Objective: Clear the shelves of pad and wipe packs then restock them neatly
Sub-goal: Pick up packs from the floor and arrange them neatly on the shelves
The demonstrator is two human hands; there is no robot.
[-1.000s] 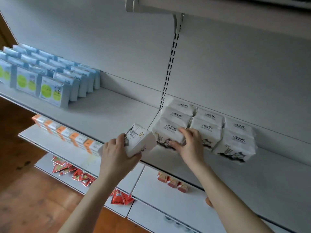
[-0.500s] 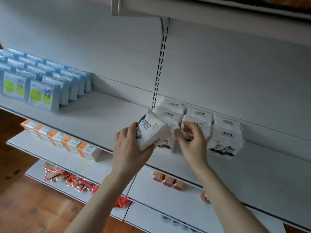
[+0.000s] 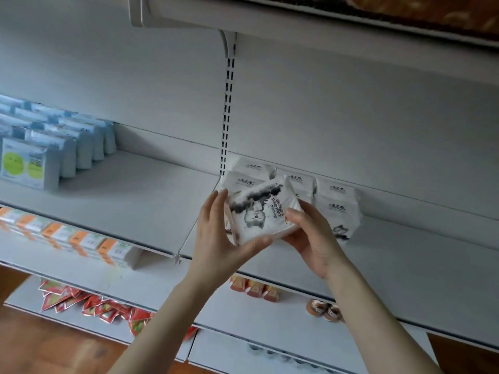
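A white pack (image 3: 263, 211) printed with a black ink cat is held upside down in front of the shelf, between both my hands. My left hand (image 3: 218, 238) grips its left end, thumb underneath. From the right, my right hand (image 3: 310, 236) cups its other end. Behind it, several matching white packs (image 3: 336, 209) stand in rows on the grey shelf (image 3: 405, 263), partly hidden by the held pack. Light blue packs with green circles (image 3: 29, 166) stand in rows at the far left of the same shelf level.
A slotted upright (image 3: 228, 103) divides the two shelf bays. An upper shelf (image 3: 270, 17) overhangs. Below are orange-and-white boxes (image 3: 81, 238), red sachets (image 3: 89, 303), small orange cartons (image 3: 253, 288) and a wooden floor (image 3: 40, 346).
My right hand left the packs on the shelf and came onto the held pack. The pack rose and turned so its cat print faces me upside down, now held by both hands.
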